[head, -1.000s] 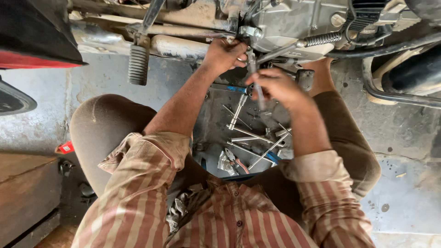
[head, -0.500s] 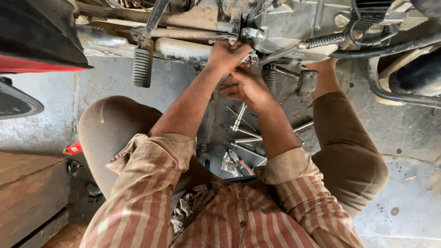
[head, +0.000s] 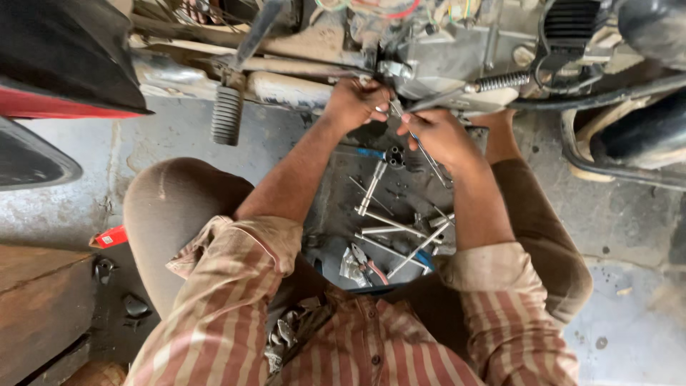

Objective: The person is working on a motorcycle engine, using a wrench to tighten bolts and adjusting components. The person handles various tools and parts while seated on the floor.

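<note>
While the left hand (head: 355,106) is pinching a fitting under the engine (head: 457,57), the right hand (head: 436,136) is gripping a thin tool (head: 421,146) there, so the job looks midway, with spanners (head: 389,229) lying unused on the floor between the knees.

Below the engine case (head: 457,64), both hands crowd one tight gap. The footpeg (head: 227,114) blocks the left, the coil spring (head: 500,82) and black frame tube (head: 614,96) the right. Loose wrenches (head: 393,229) clutter the floor beneath; bare concrete (head: 171,136) lies left.
</note>
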Demonstrator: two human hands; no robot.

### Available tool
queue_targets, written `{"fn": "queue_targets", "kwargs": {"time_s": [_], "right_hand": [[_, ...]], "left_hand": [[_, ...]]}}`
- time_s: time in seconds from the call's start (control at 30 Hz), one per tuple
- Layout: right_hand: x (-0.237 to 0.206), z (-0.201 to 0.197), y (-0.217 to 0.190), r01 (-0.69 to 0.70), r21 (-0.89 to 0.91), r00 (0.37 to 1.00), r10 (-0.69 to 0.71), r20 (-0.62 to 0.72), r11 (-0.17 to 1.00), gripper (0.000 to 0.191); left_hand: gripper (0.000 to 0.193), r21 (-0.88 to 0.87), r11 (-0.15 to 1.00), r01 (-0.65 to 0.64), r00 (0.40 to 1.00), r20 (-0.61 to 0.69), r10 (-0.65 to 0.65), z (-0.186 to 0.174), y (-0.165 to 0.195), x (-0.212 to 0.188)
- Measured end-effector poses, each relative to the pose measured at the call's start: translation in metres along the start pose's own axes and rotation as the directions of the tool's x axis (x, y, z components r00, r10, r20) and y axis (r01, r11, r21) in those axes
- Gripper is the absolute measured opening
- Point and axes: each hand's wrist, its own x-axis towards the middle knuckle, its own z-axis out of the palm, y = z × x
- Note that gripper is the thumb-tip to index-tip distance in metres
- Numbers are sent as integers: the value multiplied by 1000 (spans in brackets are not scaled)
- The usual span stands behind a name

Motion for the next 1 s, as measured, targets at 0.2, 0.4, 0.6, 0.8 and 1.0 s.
{"fn": "queue_targets", "kwargs": {"time_s": [0.2, 0.4, 0.6, 0.8, 1.0], "right_hand": [[1, 26, 2, -150, 66, 978, 158, -135, 986, 32], [4, 16, -1, -154, 181, 987, 158, -8, 971, 39], [29, 94, -6, -240, 598, 964, 261, 52, 765, 28], [11, 39, 26, -231, 326, 973, 221, 67, 917, 38], [-2, 2, 18, -43, 302, 996, 64, -59, 952, 32]], "left_hand": [[30, 20, 1000, -4, 999, -32, 5, 1, 0, -2], [26, 9, 1000, 24, 1000, -13, -24, 0, -1, 1], [27, 187, 967, -175, 972, -124, 199, -4, -5, 2], [30, -50, 995, -83, 997, -11, 83, 0, -11, 3], [28, -182, 976, 121, 990, -50, -132, 3, -2, 1]]}}
